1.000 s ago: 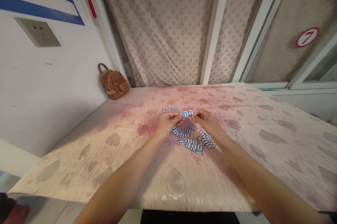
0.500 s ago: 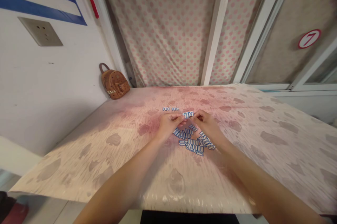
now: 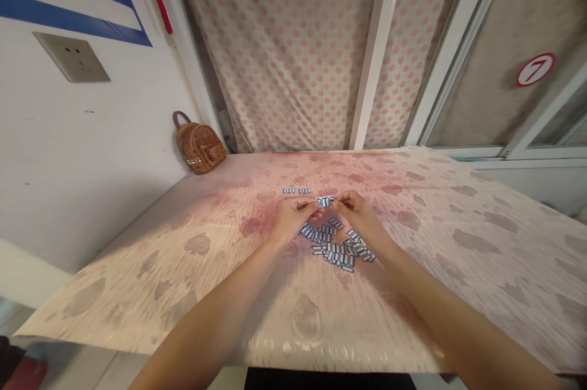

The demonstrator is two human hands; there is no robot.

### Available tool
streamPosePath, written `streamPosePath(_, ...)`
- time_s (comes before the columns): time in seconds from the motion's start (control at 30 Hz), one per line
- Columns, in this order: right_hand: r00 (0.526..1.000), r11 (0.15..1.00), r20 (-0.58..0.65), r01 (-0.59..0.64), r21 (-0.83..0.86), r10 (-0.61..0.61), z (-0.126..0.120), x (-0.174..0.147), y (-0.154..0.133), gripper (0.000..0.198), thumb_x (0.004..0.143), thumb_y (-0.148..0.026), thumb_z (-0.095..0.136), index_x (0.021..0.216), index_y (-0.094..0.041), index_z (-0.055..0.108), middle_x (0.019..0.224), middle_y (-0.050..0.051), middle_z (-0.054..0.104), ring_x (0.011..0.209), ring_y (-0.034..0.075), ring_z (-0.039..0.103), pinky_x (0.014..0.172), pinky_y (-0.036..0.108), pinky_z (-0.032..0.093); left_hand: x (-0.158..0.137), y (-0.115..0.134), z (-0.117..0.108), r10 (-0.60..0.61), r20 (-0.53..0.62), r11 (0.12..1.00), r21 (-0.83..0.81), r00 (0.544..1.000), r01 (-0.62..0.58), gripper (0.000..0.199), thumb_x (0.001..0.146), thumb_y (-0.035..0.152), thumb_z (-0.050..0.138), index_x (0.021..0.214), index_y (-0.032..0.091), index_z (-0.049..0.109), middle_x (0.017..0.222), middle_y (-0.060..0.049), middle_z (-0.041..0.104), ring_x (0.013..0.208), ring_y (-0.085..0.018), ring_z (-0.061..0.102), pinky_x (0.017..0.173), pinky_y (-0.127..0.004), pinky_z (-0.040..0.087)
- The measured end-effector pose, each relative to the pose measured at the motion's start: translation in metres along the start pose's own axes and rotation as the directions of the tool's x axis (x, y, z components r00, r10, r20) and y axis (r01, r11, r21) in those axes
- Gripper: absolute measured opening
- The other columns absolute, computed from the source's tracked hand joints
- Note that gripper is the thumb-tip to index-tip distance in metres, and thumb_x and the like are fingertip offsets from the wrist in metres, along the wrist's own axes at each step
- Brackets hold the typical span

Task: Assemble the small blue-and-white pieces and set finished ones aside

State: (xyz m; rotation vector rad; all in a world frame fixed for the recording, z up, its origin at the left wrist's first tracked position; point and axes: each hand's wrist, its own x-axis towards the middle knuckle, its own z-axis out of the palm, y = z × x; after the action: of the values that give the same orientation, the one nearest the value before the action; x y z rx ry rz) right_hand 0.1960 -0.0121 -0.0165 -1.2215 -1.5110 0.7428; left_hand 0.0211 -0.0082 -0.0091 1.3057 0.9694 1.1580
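Note:
A small white card with blue-outlined bars [image 3: 325, 202] is pinched at both ends between my two hands, held just above the table. My left hand [image 3: 296, 216] grips its left edge, and my right hand [image 3: 355, 209] its right edge. Below and between the hands lies a loose pile of similar blue-and-white cards [image 3: 338, 252], overlapping at various angles. Beyond my left hand, two such cards [image 3: 297, 191] rest side by side in a row. What is printed on the cards is too small to read.
A patterned, glossy cloth [image 3: 197, 292] covers the table. At its far left corner, against the wall, sits a small brown backpack-shaped bag [image 3: 202, 144]. A dotted curtain [image 3: 298, 54] hangs behind the far edge, beside white window frames.
Both hands still hold the card, which has shifted slightly left and is a little more covered by the fingers. The pile and the two set-apart cards look the same.

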Motion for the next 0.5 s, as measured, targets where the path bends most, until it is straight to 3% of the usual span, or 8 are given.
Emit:
streamPosePath(0.2, 0.996, 0.997, 0.094, 0.000, 0.078, -0.008, -0.0023, 0.0012, -0.0035, 0.020, 0.077, -0.040, 0.057, 0.079, -0.020, 0.058, 0.070, 0.001, 0.062, 0.068, 0.016, 0.059, 0.067, 0.030, 0.047, -0.0003, 0.0006, -0.0003, 0.025, 0.022, 0.999, 0.022, 0.999, -0.026, 0.016, 0.078, 0.028, 0.069, 0.079, 0.013, 0.074, 0.076, -0.007, 0.074, 0.066, -0.013, 0.067, 0.066, -0.024, 0.054)
streamPosePath(0.37, 0.994, 0.995, 0.103, 0.014, 0.101, -0.024, -0.0015, -0.0001, -0.0057, 0.018, 0.079, -0.037, 0.059, 0.077, -0.020, 0.058, 0.068, 0.000, 0.062, 0.067, 0.016, 0.060, 0.067, 0.029, 0.048, -0.0020, 0.0021, 0.0011, 0.023, 0.005, 0.999, 0.036, 1.000, -0.023, 0.014, 0.077, 0.026, 0.069, 0.077, 0.013, 0.073, 0.074, -0.006, 0.074, 0.065, -0.013, 0.067, 0.063, -0.022, 0.052)
streamPosePath(0.5, 0.990, 0.999, 0.144, 0.020, -0.035, -0.015, -0.0037, 0.0001, -0.0026, 0.011, 0.084, -0.030, 0.052, 0.082, -0.020, 0.057, 0.075, 0.002, 0.065, 0.074, 0.017, 0.063, 0.071, 0.030, 0.049, -0.0011, 0.0027, -0.0001, -0.002, -0.052, 1.000, 0.023, 0.999, 0.003, 0.011, 0.078, 0.022, 0.066, 0.076, 0.013, 0.071, 0.074, -0.006, 0.074, 0.064, -0.012, 0.067, 0.064, -0.022, 0.053)
